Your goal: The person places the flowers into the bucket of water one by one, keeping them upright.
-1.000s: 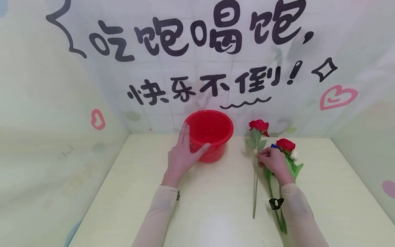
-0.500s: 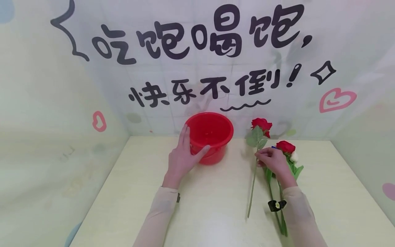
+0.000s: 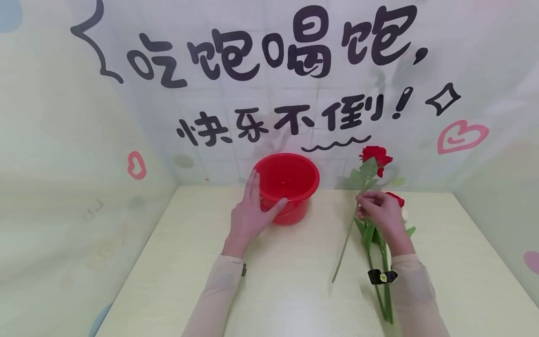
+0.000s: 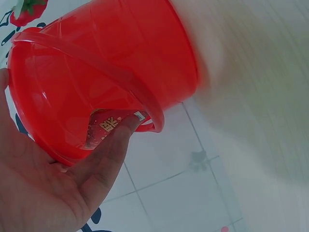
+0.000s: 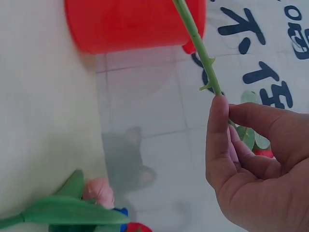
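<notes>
A red plastic bucket with a red handle stands upright on the table near the back wall. My left hand rests against its left side, fingers straight along the rim and thumb across the front. In the left wrist view that thumb lies over a printed label on the bucket's wall. My right hand pinches the green stem of a red artificial rose between thumb and fingers. The rose is tilted, bloom up and to the right, its bare stem end slanting down-left above the table.
Several more artificial flowers lie under and beside my right forearm, among them a red bloom and green leaves. A pale bud shows in the right wrist view. The lettered wall sheet rises behind the table.
My right hand has lifted the rose off the table and moved it up and to the right, with the stem tilting further. The left hand and the bucket have stayed in place.
</notes>
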A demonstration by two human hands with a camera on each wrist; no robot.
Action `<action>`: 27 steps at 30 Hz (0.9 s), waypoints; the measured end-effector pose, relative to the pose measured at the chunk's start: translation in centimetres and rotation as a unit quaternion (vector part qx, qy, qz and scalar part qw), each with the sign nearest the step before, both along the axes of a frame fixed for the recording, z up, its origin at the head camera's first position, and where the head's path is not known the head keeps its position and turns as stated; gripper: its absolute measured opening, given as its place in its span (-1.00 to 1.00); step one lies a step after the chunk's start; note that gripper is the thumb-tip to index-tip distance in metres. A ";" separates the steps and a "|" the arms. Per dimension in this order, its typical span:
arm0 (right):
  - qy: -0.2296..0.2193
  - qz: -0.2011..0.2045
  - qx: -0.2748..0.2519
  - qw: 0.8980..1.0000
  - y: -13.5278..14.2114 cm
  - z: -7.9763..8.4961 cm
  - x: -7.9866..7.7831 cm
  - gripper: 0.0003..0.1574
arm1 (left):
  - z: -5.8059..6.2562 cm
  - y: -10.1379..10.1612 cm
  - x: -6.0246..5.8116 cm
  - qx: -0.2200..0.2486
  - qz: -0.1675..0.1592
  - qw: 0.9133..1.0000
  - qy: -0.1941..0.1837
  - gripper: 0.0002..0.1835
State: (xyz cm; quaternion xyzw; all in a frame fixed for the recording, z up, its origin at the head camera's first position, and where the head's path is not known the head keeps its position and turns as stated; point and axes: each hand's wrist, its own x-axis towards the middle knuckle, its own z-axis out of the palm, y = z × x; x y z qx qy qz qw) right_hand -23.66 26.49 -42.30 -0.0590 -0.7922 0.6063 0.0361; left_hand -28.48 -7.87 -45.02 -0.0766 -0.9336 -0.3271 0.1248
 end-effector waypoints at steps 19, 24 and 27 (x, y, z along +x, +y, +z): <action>0.112 -0.055 -0.134 0.983 -1.6 2.5 0.7 -0.67 | -0.2 0.0 0.0 0.003 -0.005 1.000 0.002 0.26; 0.139 -0.080 -0.179 0.971 -1.9 2.8 0.5 -0.72 | 0.0 -0.1 0.1 0.007 -0.006 1.000 0.003 0.26; 0.145 -0.088 -0.192 0.967 -2.0 3.0 0.4 -0.72 | -0.1 -0.1 0.1 0.008 -0.007 1.000 0.005 0.26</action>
